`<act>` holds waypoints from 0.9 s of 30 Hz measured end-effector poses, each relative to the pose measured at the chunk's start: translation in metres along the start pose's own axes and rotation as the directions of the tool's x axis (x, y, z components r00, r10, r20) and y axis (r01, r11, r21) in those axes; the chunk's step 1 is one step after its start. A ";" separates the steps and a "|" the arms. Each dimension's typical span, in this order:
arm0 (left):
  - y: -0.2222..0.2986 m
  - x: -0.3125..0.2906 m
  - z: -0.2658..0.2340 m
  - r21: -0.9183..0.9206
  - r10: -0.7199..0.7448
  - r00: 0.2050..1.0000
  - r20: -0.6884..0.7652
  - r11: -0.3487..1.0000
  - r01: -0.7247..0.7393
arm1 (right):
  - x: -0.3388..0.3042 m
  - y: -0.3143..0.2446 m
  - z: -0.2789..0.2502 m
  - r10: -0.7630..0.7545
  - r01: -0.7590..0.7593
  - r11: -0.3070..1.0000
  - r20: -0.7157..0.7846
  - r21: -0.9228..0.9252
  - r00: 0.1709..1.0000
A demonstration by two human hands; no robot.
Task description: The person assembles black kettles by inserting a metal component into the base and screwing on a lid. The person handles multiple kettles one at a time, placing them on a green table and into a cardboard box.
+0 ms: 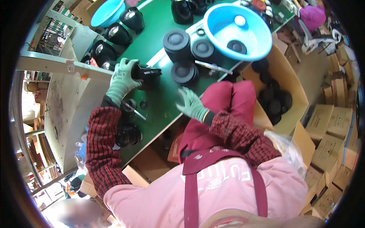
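Note:
My left hand (pixel 124 78), in a pale green glove, is closed round one end of a glossy black housing (pixel 151 73) that lies on its side, low over the green table. The glove hides part of that end. My right hand (pixel 193 104), gloved the same way, hovers by the table's near edge with its fingers apart and nothing in them. Beyond it stand stacks of round black discs (pixel 183 72). Close to my left wrist lie a small black ring (pixel 143 104) and a thin pale rod (pixel 135 111).
A light blue basin (pixel 209 28) holds a white ball and a black disc. More glossy black housings (pixel 132 19) stand along the table's far left side. A cardboard box (pixel 298 89) of black round parts is at my right, with stacked cartons (pixel 325 121) beyond.

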State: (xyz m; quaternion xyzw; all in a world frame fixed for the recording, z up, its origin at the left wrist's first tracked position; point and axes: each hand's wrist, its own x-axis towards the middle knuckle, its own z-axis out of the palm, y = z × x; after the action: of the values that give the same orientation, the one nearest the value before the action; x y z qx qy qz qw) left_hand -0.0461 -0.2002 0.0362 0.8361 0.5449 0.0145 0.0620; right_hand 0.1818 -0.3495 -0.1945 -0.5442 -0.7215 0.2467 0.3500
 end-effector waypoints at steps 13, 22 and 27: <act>-0.039 0.303 0.076 0.112 0.114 0.984 -0.135 0.989 -0.099 | -0.038 0.030 0.006 0.168 0.125 0.918 0.656 -0.375 0.736; -0.023 0.288 0.073 -0.744 0.132 0.985 -0.113 0.646 -0.172 | -0.052 0.035 0.037 0.090 0.111 0.908 0.445 -0.405 0.891; 0.027 0.131 0.066 -0.479 -0.011 0.817 -0.577 0.814 -0.327 | -0.008 0.010 -0.024 0.163 -0.242 0.968 0.570 0.065 0.805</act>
State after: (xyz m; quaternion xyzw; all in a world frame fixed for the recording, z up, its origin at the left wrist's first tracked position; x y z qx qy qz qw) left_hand 0.0378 -0.0978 -0.0312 0.7837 0.4354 0.4200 0.1412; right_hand 0.2078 -0.3544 -0.1885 -0.4970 -0.7115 0.4793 0.1304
